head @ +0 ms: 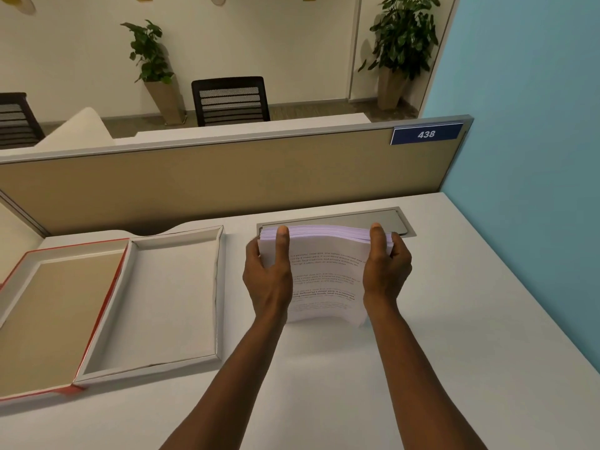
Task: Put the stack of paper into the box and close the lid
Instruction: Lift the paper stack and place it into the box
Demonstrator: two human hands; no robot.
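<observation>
A thick stack of printed white paper stands tilted on its lower edge on the white desk, right of centre. My left hand grips its left side and my right hand grips its right side, thumbs on the front sheet near the top. To the left lies the open box: its shallow white tray is empty, and its hinged lid, red-edged with a tan inside, lies flat further left.
A grey cable hatch is set into the desk just behind the stack. A tan partition with a blue "438" sign runs along the desk's far edge. A light blue wall bounds the right side.
</observation>
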